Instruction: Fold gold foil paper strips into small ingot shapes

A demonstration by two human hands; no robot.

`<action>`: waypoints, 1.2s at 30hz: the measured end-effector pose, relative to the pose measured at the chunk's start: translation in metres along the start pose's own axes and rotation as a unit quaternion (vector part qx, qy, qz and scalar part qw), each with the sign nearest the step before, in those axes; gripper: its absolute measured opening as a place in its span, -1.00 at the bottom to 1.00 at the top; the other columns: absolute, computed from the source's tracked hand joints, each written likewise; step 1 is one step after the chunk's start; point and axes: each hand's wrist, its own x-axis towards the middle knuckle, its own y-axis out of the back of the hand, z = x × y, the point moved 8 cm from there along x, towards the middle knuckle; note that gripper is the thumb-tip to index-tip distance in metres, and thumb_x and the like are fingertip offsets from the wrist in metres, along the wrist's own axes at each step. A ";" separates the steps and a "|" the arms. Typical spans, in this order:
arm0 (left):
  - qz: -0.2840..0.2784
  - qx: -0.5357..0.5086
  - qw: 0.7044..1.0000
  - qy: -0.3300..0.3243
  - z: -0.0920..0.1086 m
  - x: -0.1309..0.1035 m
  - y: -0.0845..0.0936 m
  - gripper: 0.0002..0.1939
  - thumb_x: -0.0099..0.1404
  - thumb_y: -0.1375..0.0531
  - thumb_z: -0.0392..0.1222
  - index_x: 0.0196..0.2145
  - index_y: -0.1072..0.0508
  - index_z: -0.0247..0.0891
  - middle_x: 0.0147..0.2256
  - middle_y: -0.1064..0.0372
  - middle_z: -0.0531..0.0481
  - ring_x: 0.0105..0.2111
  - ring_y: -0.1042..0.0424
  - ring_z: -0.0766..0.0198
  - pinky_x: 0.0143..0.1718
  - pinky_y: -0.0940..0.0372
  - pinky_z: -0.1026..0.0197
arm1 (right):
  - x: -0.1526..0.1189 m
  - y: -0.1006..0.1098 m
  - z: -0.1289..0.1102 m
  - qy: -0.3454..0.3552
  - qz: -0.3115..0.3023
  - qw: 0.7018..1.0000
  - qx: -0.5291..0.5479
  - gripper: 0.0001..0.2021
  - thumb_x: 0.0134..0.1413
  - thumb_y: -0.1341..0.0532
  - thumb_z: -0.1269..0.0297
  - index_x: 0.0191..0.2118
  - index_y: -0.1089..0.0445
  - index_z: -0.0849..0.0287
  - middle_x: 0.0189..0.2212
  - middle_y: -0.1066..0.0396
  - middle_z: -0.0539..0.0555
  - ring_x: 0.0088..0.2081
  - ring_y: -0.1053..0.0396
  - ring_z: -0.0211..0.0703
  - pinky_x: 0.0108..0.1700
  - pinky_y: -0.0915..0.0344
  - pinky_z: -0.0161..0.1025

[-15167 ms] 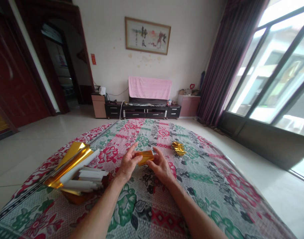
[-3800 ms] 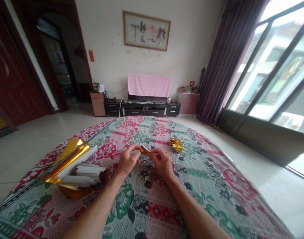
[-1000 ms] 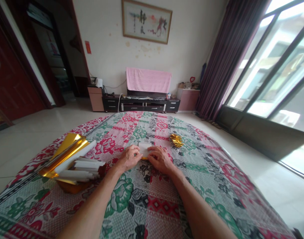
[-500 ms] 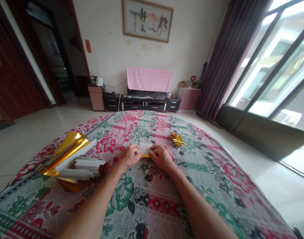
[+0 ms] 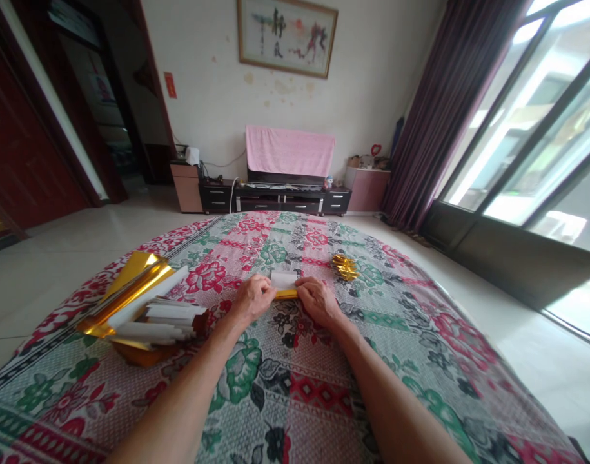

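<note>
A small sheet of paper [image 5: 284, 280], white on its upper face, lies on the patterned tablecloth in front of me, with a gold folded strip along its near edge. My left hand [image 5: 254, 299] pinches the left end of the gold strip. At the right end, my right hand [image 5: 320, 300] grips it with bent fingers. Right of the hands sits a folded gold paper piece [image 5: 345, 267]. On the left is a pile of gold sheets [image 5: 135, 283] beside a stack of white-sided papers [image 5: 166, 322].
The round table's patterned cloth [image 5: 304, 386] spreads under everything. Beyond it stand a black TV cabinet [image 5: 280, 201] and a pink cloth [image 5: 291, 150] over a screen. A purple curtain [image 5: 440, 116] hangs by the window on the right.
More gold shows along the paper's near edge, and less of the white face shows. Both hands remain at its two ends, the right one slightly further right.
</note>
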 end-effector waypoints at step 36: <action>-0.055 -0.005 0.998 0.005 -0.006 0.001 -0.006 -0.81 0.00 -0.24 -0.14 -0.68 -0.43 -0.24 -0.32 -0.41 0.01 -0.35 -0.39 0.31 -0.29 -0.28 0.27 | -0.002 0.000 -0.003 -0.003 -0.002 1.000 -0.031 -0.81 -0.09 -0.21 0.36 -0.66 -0.40 0.20 -0.30 -0.45 0.07 -0.35 -0.39 -0.27 -0.28 -0.26 -0.36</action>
